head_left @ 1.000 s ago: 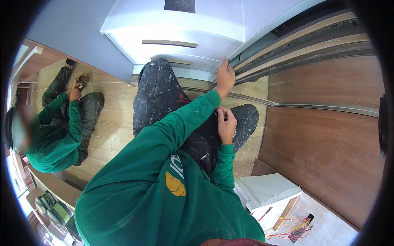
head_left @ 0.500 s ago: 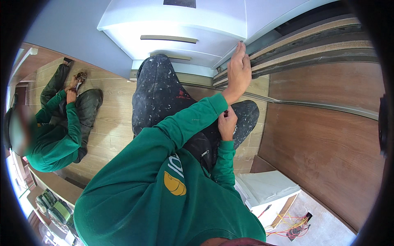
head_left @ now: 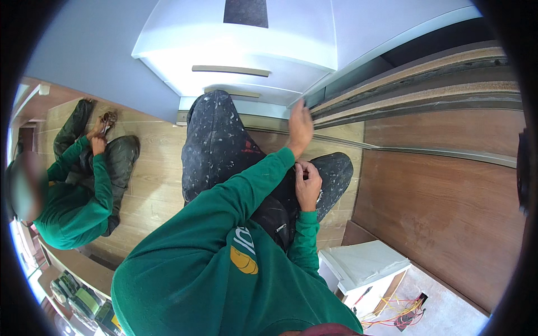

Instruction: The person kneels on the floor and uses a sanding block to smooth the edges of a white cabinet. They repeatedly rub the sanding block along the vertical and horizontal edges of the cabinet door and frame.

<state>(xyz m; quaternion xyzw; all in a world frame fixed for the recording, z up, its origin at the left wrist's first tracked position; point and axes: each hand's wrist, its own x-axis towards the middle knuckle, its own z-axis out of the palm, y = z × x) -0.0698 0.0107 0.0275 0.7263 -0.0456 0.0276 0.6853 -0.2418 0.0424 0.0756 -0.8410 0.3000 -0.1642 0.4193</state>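
My left hand (head_left: pixel 301 130) reaches forward past my knee, its fingers stretched out and slightly blurred. Its fingertips are beside the lower corner of a white drawer cabinet (head_left: pixel 291 66) and the ends of the wood-edged sliding door panels (head_left: pixel 414 106); I cannot tell whether they touch. Close to my lap, my right hand (head_left: pixel 309 186) has its fingers curled together in a pinch. What it pinches, if anything, is hidden. Two bar handles run across the drawer fronts, the upper handle (head_left: pixel 230 70) in full view and the lower one partly behind my knee.
On the left, a co-worker (head_left: pixel 73 185) in green sits on the wood-look floor (head_left: pixel 159 185), hands together on a small object. A floor track (head_left: pixel 437 155) crosses the right side. Behind me stand a white box-like unit (head_left: pixel 364 263) and loose red and yellow wires (head_left: pixel 406 316).
My left hand has come away from the cabinet's corner, moving down and left toward me. My right hand stays near my lap, still curled. The view has tilted slightly upward.
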